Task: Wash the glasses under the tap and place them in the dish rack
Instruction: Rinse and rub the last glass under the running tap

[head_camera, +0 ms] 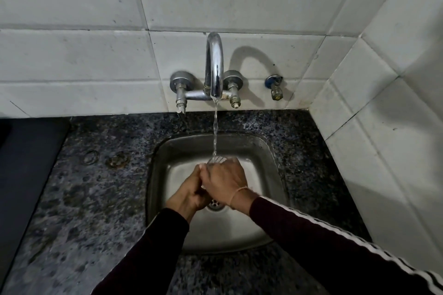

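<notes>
Rinsing seems to be the step in hand: both hands meet over the sink (pixel 271 165), right under the thin stream from the tap (pixel 215 64). The glass (pixel 215 160) is barely visible, only a clear rim showing at the top of the right hand (pixel 224 178), just where the water lands. The rest of it is hidden by the fingers.

I'd judge it light, stiff and brittle, and very slippery when wet. The hard steel basin below would not forgive a drop. The body is the safest place to hold it, wrapped all round, rather than pinched at the thin rim.

That looks like what the right hand does: knuckles up, fingers curled down round the glass from above. The left hand (pixel 191 193) comes in from the side, pressed against the right, fingers curled too; whether it grips the glass or only steadies it, I cannot tell. Both dark sleeves reach in from below. No rack is in sight.
</notes>
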